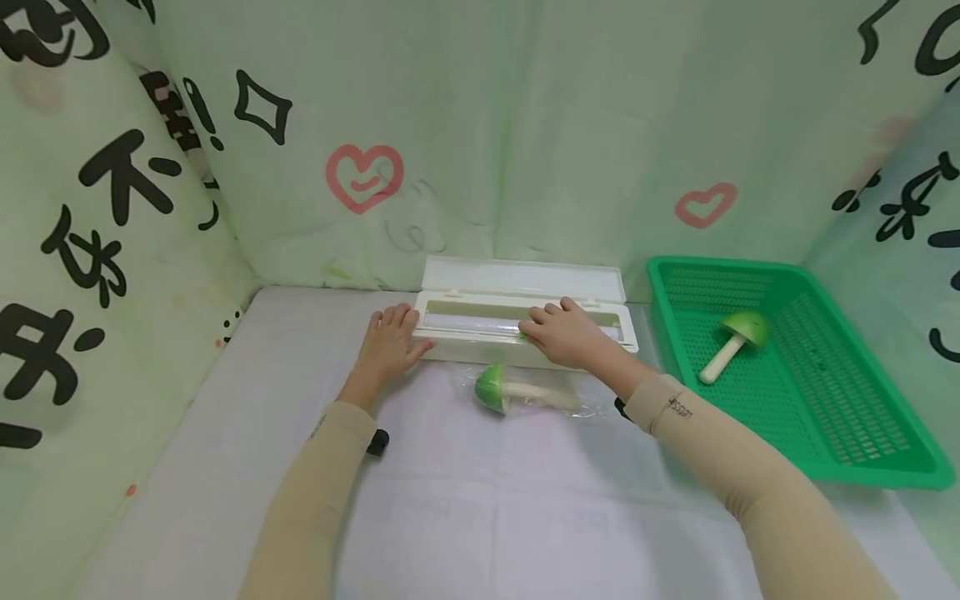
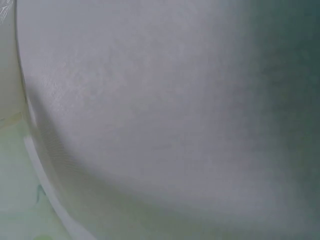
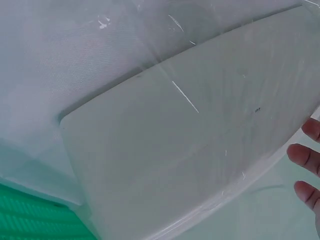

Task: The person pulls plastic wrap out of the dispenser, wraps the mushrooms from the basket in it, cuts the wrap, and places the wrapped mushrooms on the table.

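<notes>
A white cling film box (image 1: 487, 348) lies with its lid (image 1: 525, 279) raised at the back; a roll of film (image 1: 480, 322) shows inside. My left hand (image 1: 386, 346) holds the box's left end, thumb at the front corner; it is out of sight in the left wrist view. Over the front rim bends my right hand (image 1: 566, 335), at a small green piece, apparently a slide cutter (image 1: 522, 336), mostly hidden by the fingers. Its fingertips (image 3: 302, 155) appear spread in the right wrist view. Before the box lies a green-capped toy mushroom (image 1: 491, 387) on or under clear film (image 1: 596, 404).
To the right stands a green perforated basket (image 1: 847, 400) with another green-capped mushroom (image 1: 723, 354) inside. A white cloth (image 1: 450, 500) covers the table. Pale green printed curtains (image 1: 570, 150) enclose the back and sides, close behind the raised lid.
</notes>
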`<state>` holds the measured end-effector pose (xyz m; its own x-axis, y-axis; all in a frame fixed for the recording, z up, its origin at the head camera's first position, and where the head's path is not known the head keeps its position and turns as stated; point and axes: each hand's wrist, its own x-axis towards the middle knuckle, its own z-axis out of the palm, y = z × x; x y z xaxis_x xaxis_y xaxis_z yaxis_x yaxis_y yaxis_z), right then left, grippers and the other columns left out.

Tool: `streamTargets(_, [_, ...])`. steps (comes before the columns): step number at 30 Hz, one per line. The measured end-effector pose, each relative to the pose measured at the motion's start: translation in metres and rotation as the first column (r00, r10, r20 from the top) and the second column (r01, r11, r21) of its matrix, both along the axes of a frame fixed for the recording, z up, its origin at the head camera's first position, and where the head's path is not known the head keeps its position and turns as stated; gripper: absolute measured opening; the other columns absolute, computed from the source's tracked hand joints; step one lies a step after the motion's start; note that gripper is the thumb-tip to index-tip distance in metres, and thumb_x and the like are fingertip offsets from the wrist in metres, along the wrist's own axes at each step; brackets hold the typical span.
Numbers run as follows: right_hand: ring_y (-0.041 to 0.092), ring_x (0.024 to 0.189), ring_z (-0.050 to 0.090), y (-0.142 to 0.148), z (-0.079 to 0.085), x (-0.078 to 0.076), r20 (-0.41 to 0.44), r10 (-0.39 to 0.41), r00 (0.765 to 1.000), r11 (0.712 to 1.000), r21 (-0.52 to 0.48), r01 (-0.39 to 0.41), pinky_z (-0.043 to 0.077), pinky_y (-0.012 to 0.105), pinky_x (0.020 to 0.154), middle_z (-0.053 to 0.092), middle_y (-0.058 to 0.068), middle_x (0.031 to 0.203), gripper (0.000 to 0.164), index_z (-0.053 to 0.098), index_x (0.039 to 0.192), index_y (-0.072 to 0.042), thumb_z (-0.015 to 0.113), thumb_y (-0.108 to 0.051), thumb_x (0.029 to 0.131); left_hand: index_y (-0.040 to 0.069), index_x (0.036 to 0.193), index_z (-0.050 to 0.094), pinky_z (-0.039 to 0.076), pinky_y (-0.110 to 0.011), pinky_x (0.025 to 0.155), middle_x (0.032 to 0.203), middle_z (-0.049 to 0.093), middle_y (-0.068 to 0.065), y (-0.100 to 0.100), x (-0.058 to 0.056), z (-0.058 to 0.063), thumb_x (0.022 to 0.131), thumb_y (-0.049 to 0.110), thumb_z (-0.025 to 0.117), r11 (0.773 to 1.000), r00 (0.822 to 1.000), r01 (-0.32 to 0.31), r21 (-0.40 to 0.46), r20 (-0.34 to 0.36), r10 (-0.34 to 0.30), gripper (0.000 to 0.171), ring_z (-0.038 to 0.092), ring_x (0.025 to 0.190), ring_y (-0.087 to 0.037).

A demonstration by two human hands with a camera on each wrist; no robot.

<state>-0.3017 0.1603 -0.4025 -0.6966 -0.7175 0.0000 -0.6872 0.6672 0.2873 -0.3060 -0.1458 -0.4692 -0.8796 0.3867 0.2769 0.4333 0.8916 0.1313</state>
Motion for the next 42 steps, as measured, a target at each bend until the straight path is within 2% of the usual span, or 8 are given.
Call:
streamTargets(6, [0.023,0.073,0.045,0.023,0.003,0.006,-0.015,-0.012,1.0,0.999,0.03,0.012,0.032,0.037,0.069,0.046,0.004,0.09,0.017,0.051,0.107,-0.016,0.046,-0.028,0.096,0.002,0.115,0.042,0.027,-0.049,0.094,0.121,0.04,-0.015,0.006,-0.002,-0.002,0.09,0.047,0.047,1.0,1.0,-0.002,-0.011,0.015,0.003,0.052,0.038,0.113,-0.033])
streamTargets(10, [0.023,0.07,0.044,0.048,0.008,0.01,-0.017,-0.053,0.998,0.997,0.052,0.054,0.033,0.037,0.068,0.044,0.004,0.086,0.014,0.051,0.102,-0.015,0.048,-0.026,0.094,0.001,0.117,0.041,0.027,-0.048,0.095,0.122,0.04,-0.015,0.006,-0.002,-0.001,0.09,0.048,0.047,0.999,1.0,-0.022,-0.036,0.012,0.022,0.054,0.037,0.114,-0.032])
streamTargets(13, [0.023,0.068,0.044,0.063,0.011,0.015,0.0,-0.057,0.998,0.997,0.05,0.057,0.035,0.038,0.067,0.044,0.004,0.083,0.013,0.05,0.1,-0.013,0.05,-0.024,0.094,0.0,0.116,0.042,0.028,-0.049,0.095,0.122,0.04,-0.016,0.005,0.0,-0.001,0.09,0.047,0.048,0.999,0.999,-0.023,-0.028,0.021,0.024,0.053,0.038,0.114,-0.033])
streamTargets(19, [0.024,0.07,0.047,0.068,0.017,0.017,0.012,-0.053,0.999,0.997,0.051,0.053,0.037,0.039,0.067,0.048,0.004,0.084,0.015,0.053,0.102,-0.013,0.055,-0.023,0.091,0.001,0.116,0.041,0.027,-0.048,0.093,0.121,0.039,-0.015,0.006,0.0,-0.001,0.09,0.046,0.048,1.0,0.999,0.003,-0.009,0.037,-0.002,0.053,0.037,0.114,-0.033])
streamTargets(29, [0.023,0.07,0.047,0.077,0.029,0.016,0.048,-0.115,0.992,0.983,0.151,0.106,0.038,0.04,0.066,0.047,0.003,0.081,0.018,0.056,0.104,-0.016,0.059,-0.025,0.088,0.001,0.116,0.043,0.029,-0.048,0.093,0.121,0.041,-0.016,0.0,0.0,-0.002,0.089,0.047,0.049,1.0,1.0,-0.025,-0.01,0.01,0.025,0.054,0.038,0.113,-0.033])
streamTargets(34, [0.028,0.081,0.05,0.076,0.037,0.014,0.129,-0.191,0.973,0.969,0.184,0.166,0.039,0.049,0.078,0.049,0.005,0.084,0.018,0.055,0.105,-0.016,0.058,-0.023,0.089,0.001,0.118,0.043,0.029,-0.048,0.093,0.123,0.041,-0.016,-0.003,-0.001,-0.003,0.09,0.05,0.045,1.0,1.0,-0.018,-0.004,-0.003,0.018,0.057,0.039,0.114,-0.032])
streamTargets(39, [0.034,0.089,0.053,0.071,0.041,0.012,0.221,-0.261,0.94,0.953,0.215,0.214,0.035,0.058,0.087,0.054,0.007,0.086,0.013,0.054,0.101,-0.015,0.057,-0.019,0.09,0.001,0.121,0.044,0.029,-0.047,0.094,0.125,0.041,-0.016,-0.003,-0.002,-0.006,0.09,0.057,0.038,1.0,1.0,-0.019,-0.003,-0.003,0.019,0.064,0.039,0.114,-0.032])
streamTargets(42, [0.039,0.097,0.053,0.07,0.043,0.011,0.262,-0.293,0.92,0.944,0.234,0.233,0.032,0.06,0.09,0.059,0.01,0.095,0.011,0.053,0.1,-0.015,0.056,-0.018,0.09,0.001,0.121,0.044,0.029,-0.047,0.093,0.124,0.041,-0.016,-0.002,-0.002,-0.007,0.09,0.056,0.04,1.0,1.0,-0.019,0.004,-0.004,0.019,0.063,0.039,0.113,-0.032])
